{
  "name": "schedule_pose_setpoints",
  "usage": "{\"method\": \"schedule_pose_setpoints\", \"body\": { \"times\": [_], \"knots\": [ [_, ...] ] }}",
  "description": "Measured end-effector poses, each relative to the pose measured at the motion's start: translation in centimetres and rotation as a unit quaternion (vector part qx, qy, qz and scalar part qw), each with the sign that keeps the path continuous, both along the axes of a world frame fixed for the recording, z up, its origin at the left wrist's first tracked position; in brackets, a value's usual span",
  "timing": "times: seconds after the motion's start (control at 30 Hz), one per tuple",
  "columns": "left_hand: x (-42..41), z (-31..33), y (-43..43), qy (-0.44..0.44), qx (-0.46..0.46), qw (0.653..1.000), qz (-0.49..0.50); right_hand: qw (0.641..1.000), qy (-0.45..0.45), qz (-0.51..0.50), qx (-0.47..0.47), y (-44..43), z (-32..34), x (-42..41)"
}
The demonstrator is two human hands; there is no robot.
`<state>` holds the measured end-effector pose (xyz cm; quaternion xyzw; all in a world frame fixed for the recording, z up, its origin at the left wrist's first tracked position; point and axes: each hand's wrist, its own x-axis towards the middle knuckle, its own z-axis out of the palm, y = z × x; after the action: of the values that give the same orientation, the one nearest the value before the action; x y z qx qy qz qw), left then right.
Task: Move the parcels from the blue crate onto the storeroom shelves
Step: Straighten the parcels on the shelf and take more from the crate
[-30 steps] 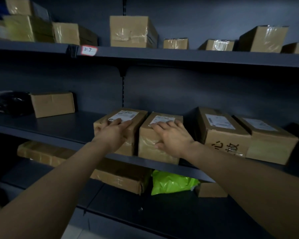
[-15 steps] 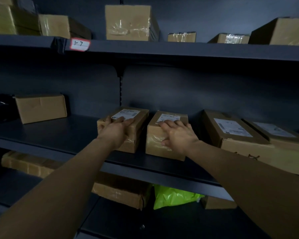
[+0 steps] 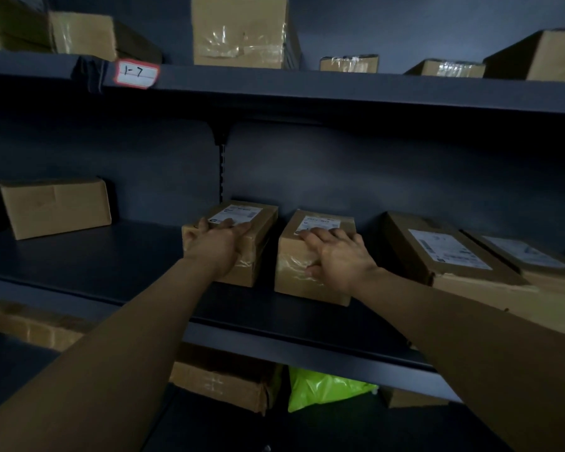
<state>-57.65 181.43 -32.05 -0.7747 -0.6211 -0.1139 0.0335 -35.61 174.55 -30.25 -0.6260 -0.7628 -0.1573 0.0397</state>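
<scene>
Okay: middle shelf (image 3: 111, 256) dark, wide, holds all task boxes. Big flat box (image 3: 444, 252) lies at right end of it, label up. Right parcel (image 3: 294, 282) sits mid-shelf, left parcel (image 3: 265, 220) just beside it, narrow gap between, both labels up (print too small to read). Right hand (image 3: 340, 259) grips right parcel: fingers spread over top, thumb on front face. Left hand (image 3: 216, 246) grips left parcel: fingers wrapped over top front edge, thumb at left side. Shelf tag (image 3: 137, 74) on upper shelf edge reads 1-7.
</scene>
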Motion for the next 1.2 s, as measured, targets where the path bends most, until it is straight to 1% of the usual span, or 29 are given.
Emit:
{"method": "schedule_pose_setpoints", "body": {
  "times": [0.13, 0.8, 0.93, 1.03, 1.1, 1.13, 1.2],
  "knots": [
    [-0.1, -0.1, 0.6, -0.022, -0.004, 1.0, 0.0, 1.0, 0.003, 0.002, 0.004, 0.7, -0.1, -0.1],
    [-0.2, 0.3, 0.3, -0.037, 0.005, 0.999, -0.015, 1.0, -0.001, 0.008, 0.014, 1.5, -0.3, 0.0],
    [-0.2, 0.5, 0.1, -0.035, -0.007, 0.999, -0.015, 1.0, 0.003, 0.004, 0.002, 1.2, 0.0, -0.1],
    [-0.2, 0.7, -0.6, -0.02, -0.013, 1.0, -0.009, 0.999, 0.001, -0.004, -0.036, 0.6, 0.3, -0.1],
    [0.4, 0.9, -1.6, -0.033, 0.033, 0.999, 0.004, 0.998, -0.011, -0.01, -0.056, -0.6, 0.7, 0.1],
    [1.2, 1.1, -2.3, -0.05, 0.078, 0.996, -0.002, 0.999, -0.017, -0.007, -0.048, -1.5, 1.1, 0.5],
    [3.8, 1.8, -4.3, -0.088, 0.159, 0.982, -0.052, 0.999, -0.03, 0.012, -0.003, -3.6, 1.9, 1.7]
  ]
}}
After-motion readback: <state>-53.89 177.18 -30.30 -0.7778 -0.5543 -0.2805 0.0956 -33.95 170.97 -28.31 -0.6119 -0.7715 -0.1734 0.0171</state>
